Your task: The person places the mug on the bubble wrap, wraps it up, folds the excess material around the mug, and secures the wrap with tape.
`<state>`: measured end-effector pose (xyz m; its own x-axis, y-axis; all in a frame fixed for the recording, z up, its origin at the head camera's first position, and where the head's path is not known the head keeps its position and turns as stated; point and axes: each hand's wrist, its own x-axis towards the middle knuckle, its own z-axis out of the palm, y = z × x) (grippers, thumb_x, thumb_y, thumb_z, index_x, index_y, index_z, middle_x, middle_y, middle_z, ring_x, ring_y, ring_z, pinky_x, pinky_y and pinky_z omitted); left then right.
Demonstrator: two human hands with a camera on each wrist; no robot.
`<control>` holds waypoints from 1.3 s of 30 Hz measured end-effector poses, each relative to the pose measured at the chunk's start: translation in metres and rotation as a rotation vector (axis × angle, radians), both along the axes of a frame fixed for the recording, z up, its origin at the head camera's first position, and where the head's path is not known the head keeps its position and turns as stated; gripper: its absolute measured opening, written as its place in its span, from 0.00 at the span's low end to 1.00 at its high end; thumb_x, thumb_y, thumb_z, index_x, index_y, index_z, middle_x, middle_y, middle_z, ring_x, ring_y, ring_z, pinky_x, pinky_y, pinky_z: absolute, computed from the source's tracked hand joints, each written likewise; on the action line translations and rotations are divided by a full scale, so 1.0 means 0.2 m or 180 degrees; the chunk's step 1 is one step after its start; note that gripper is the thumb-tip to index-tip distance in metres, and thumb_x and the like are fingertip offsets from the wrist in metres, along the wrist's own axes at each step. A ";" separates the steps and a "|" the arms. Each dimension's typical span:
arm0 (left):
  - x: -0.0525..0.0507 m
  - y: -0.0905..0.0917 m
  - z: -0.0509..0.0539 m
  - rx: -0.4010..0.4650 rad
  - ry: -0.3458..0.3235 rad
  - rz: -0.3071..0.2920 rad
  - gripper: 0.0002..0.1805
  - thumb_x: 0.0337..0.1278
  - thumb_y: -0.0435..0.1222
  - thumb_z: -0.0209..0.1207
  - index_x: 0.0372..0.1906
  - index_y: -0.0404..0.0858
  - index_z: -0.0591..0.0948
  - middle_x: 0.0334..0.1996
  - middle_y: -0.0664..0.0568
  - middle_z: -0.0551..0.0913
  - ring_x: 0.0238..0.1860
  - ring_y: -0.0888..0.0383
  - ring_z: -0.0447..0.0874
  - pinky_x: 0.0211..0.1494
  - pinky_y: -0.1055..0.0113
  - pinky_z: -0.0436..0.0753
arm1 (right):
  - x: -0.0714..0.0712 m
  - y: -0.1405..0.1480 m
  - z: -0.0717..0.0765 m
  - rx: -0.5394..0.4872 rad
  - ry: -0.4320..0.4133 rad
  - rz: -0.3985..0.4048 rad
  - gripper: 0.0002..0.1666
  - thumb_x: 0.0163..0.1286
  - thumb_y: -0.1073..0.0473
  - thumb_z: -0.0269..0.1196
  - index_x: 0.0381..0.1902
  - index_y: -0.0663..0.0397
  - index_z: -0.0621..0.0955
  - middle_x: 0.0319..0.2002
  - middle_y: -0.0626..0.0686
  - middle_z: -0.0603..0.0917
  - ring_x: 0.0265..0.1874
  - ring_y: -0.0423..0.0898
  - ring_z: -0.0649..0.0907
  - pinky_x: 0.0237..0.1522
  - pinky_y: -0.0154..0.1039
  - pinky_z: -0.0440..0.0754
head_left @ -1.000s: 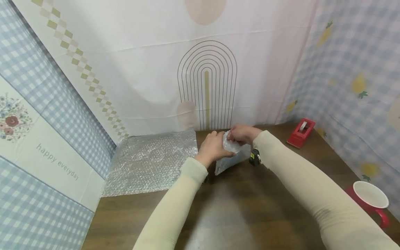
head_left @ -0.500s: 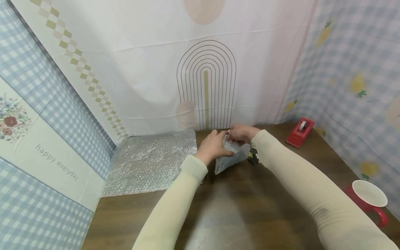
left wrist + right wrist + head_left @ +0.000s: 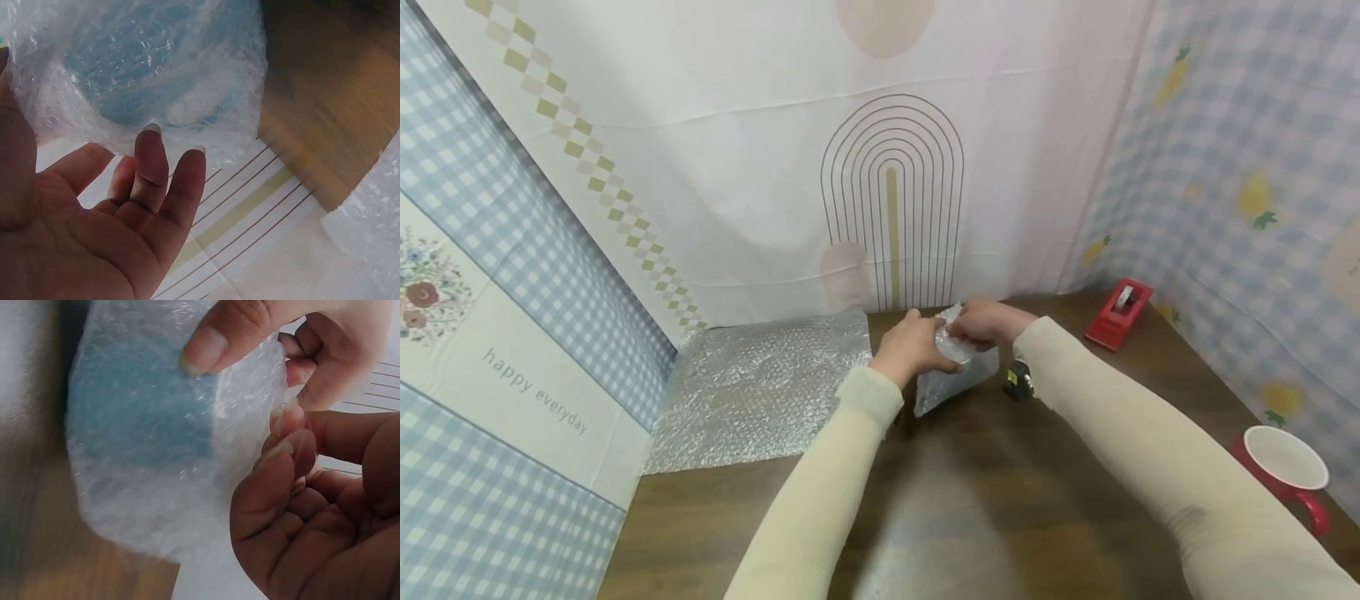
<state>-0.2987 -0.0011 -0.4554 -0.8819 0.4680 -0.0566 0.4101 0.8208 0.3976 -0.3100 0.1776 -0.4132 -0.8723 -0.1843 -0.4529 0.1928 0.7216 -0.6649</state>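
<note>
A light blue thing wrapped in bubble wrap (image 3: 953,385) stands on the table near the back wall; through the plastic in the left wrist view, an oval loop like a cup handle (image 3: 199,103) shows faintly. My left hand (image 3: 912,346) grips this bundle from the left, its thumb pressing the near side and its fingers round the far side. On the upper end, my right hand (image 3: 988,322) pinches the edge of the bubble wrap (image 3: 250,406) between thumb and fingertips. The two hands' fingers almost meet there in the right wrist view.
A flat bubble wrap sheet (image 3: 767,392) covers the back left of the wooden table (image 3: 970,508). A red tape dispenser (image 3: 1118,315) lies at the back right. Nearer on the right stands a red mug (image 3: 1285,458) with a white inside. Patterned cloth walls (image 3: 760,183) enclose the table.
A flap of bubble wrap now shows higher between the hands, lifted at the right fingers. My right wrist has shifted slightly rightward. The left hand keeps its hold.
</note>
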 end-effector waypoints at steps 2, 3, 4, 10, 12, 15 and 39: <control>0.00 0.00 0.01 -0.0028 0.0017 0.0019 0.53 0.56 0.61 0.83 0.84 0.49 0.77 0.61 0.47 0.81 0.55 0.54 0.82 0.57 0.52 0.93 | 0.02 0.02 0.00 -0.0081 0.0056 -0.0046 0.11 0.83 0.62 0.61 0.39 0.62 0.83 0.23 0.43 0.79 0.23 0.36 0.75 0.30 0.29 0.80; 0.00 0.00 0.01 -0.0038 0.0024 0.0029 0.53 0.56 0.61 0.83 0.84 0.49 0.77 0.62 0.47 0.82 0.55 0.54 0.82 0.57 0.52 0.93 | 0.03 0.03 0.00 -0.0120 0.0083 -0.0053 0.10 0.83 0.63 0.61 0.42 0.65 0.85 0.25 0.44 0.80 0.24 0.36 0.76 0.32 0.29 0.81; 0.00 0.00 0.01 -0.0034 0.0024 0.0042 0.53 0.56 0.61 0.83 0.84 0.49 0.77 0.62 0.47 0.82 0.56 0.54 0.83 0.58 0.52 0.93 | 0.04 0.03 0.00 -0.0180 0.0106 -0.0076 0.11 0.83 0.64 0.62 0.47 0.69 0.86 0.28 0.45 0.82 0.26 0.37 0.78 0.33 0.29 0.82; 0.01 0.01 0.00 0.0034 0.0007 0.0084 0.53 0.54 0.60 0.85 0.83 0.49 0.78 0.65 0.47 0.83 0.57 0.53 0.85 0.61 0.52 0.93 | 0.10 0.05 -0.02 -0.0344 0.0261 -0.0274 0.25 0.83 0.65 0.66 0.71 0.75 0.81 0.58 0.65 0.89 0.38 0.40 0.87 0.41 0.28 0.90; 0.00 0.01 0.00 0.0052 0.0013 0.0094 0.53 0.53 0.60 0.85 0.83 0.49 0.79 0.65 0.47 0.84 0.58 0.53 0.86 0.62 0.52 0.92 | 0.11 0.05 -0.03 -0.0395 0.0311 -0.0365 0.29 0.81 0.65 0.68 0.74 0.76 0.77 0.66 0.70 0.84 0.38 0.41 0.87 0.40 0.28 0.91; 0.00 0.01 -0.01 0.0064 0.0022 0.0104 0.53 0.52 0.59 0.86 0.83 0.49 0.79 0.67 0.47 0.85 0.60 0.52 0.86 0.63 0.52 0.92 | 0.13 0.05 -0.05 -0.0524 0.0325 -0.0503 0.32 0.79 0.66 0.69 0.72 0.77 0.72 0.65 0.70 0.80 0.37 0.42 0.87 0.39 0.29 0.91; -0.05 0.01 -0.06 0.0051 -0.0155 0.0115 0.62 0.41 0.61 0.90 0.85 0.52 0.77 0.66 0.44 0.81 0.58 0.50 0.87 0.64 0.48 0.93 | 0.21 0.03 -0.10 -0.0295 0.0475 -0.0633 0.24 0.71 0.68 0.75 0.53 0.64 0.71 0.43 0.56 0.78 0.31 0.42 0.82 0.31 0.34 0.85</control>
